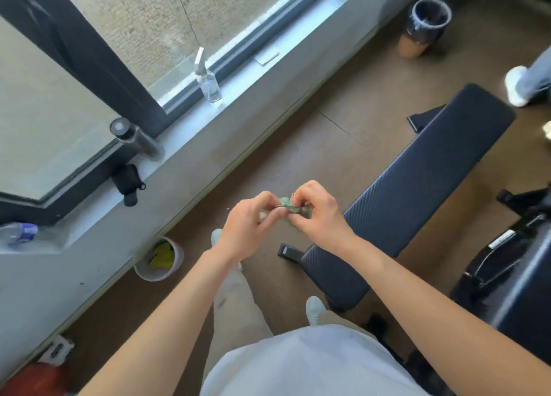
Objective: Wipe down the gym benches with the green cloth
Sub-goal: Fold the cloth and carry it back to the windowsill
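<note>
A small bunched green cloth (288, 204) is pinched between my two hands, above the brown floor in the middle of the view. My left hand (249, 227) grips its left side and my right hand (320, 214) grips its right side; most of the cloth is hidden by my fingers. A dark blue padded gym bench (417, 187) runs diagonally just to the right of my hands, from near my right foot up to the upper right. Part of a second dark padded bench or machine (518, 288) shows at the right edge.
A grey window sill (238, 97) on the left holds a clear spray bottle (208, 85), a dark flask (134, 136) and a black pouch (128, 182). A white bucket (159, 260) with yellow cloth stands below. A lined bin (426, 26) and another person's shoe (515, 84) are upper right.
</note>
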